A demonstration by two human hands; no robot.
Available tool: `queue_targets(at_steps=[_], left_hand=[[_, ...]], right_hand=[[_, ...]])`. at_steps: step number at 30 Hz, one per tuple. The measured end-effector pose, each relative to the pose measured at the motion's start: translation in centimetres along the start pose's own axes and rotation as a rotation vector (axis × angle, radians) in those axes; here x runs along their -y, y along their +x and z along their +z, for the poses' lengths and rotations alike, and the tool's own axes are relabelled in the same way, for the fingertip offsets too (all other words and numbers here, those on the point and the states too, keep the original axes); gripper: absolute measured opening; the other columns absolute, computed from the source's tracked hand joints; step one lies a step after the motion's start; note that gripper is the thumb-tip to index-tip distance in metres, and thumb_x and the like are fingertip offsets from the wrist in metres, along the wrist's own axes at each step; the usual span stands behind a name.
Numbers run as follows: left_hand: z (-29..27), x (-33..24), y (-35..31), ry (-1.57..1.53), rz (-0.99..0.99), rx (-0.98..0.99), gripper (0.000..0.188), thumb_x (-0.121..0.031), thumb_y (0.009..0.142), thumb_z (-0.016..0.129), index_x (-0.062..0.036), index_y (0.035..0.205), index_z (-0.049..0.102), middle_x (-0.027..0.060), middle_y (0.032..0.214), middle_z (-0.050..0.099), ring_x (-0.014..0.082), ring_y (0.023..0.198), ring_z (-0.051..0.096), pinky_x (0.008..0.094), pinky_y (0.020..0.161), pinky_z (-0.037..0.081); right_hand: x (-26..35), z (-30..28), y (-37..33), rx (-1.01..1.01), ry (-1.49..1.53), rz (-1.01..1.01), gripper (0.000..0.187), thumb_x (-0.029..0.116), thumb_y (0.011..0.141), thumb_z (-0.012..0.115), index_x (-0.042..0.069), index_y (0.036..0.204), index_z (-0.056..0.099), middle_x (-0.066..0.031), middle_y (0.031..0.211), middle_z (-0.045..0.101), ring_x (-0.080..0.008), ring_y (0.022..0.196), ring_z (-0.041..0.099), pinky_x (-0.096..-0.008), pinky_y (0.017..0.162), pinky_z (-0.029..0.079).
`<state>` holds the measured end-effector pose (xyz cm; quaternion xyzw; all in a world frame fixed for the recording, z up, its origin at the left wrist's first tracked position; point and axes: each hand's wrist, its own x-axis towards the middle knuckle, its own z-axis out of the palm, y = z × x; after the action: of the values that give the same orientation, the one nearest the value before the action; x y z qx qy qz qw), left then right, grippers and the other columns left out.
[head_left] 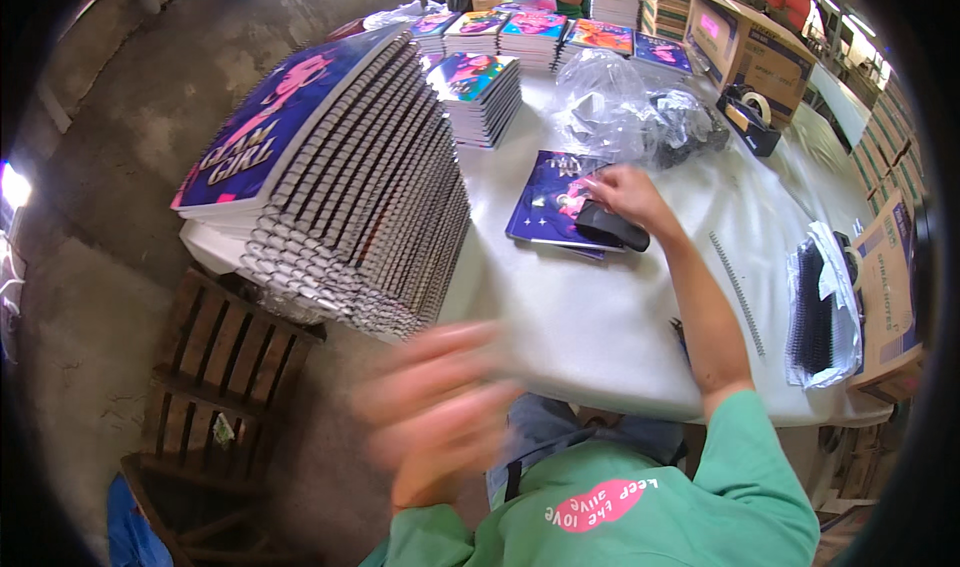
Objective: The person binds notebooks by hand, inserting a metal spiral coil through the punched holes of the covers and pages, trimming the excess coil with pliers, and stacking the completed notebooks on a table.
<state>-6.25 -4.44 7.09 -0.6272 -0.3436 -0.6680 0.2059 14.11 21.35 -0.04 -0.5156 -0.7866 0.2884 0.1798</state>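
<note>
Purple book: a flat purple paper book with a pink picture [545, 207] lies on the white, shiny-covered surface [550, 327], in front of the person.
Right grip [625, 195]: its fingers are bent over the purple book. I cannot tell how tightly they close, or if they hold anything.
Black thing: a smooth, rounded black thing [612, 229] sits under the right grip, on top of the book.
Left grip [440, 397]: blurry, with fingers loosely spread and nothing seen in it. It is near the tall pile.
Tall pile: a big stack of purple notebooks with wire-ring edges [360, 187], at the left.
Plastic bag: a crumpled, see-through bag [600, 97], just behind the book.
Wire: a long, thin grey metal coil [737, 297], right of the right forearm.
Tape: a black tape holder [750, 119], near a brown cardboard box [768, 72].
</note>
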Motion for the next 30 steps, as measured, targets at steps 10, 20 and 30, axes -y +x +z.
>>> queue_targets(at_steps=[10,20,30], left_hand=[[16.1,9.6,-11.4,0.452,-0.742,1.247,0.094,-0.074,0.073,0.048,-0.0148,0.143,0.030,0.0075,0.152,0.018,0.0294,0.142,0.003,0.0722,0.100,0.003],[13.8,9.8,-11.1,0.224,-0.826,0.665,0.105,-0.057,0.067,0.072,-0.0051,0.144,0.021,0.0173,0.149,0.022,0.0364,0.139,0.013,0.0681,0.102,0.010],[8.2,7.3,-10.0,-0.284,-0.809,0.200,0.012,-0.007,0.085,0.064,0.0010,0.092,0.059,0.0034,0.083,0.059,0.0094,0.076,0.052,0.0233,0.069,0.041]], right_hand=[[-15.9,1.0,6.7,-0.049,0.057,0.354,0.074,0.051,0.048,0.085,-0.009,0.085,0.065,-0.0245,0.092,0.066,-0.0343,0.085,0.064,-0.0388,0.074,0.050],[-3.4,-7.8,-2.8,0.089,0.233,-0.400,0.034,-0.003,0.066,0.074,0.003,0.086,0.046,-0.0052,0.076,0.055,-0.0113,0.073,0.048,-0.0288,0.069,0.043],[2.4,-7.2,-5.1,-0.060,-0.316,-0.569,0.042,0.010,0.066,0.077,0.007,0.102,0.057,-0.0135,0.089,0.065,-0.0297,0.086,0.063,-0.0365,0.077,0.047]])
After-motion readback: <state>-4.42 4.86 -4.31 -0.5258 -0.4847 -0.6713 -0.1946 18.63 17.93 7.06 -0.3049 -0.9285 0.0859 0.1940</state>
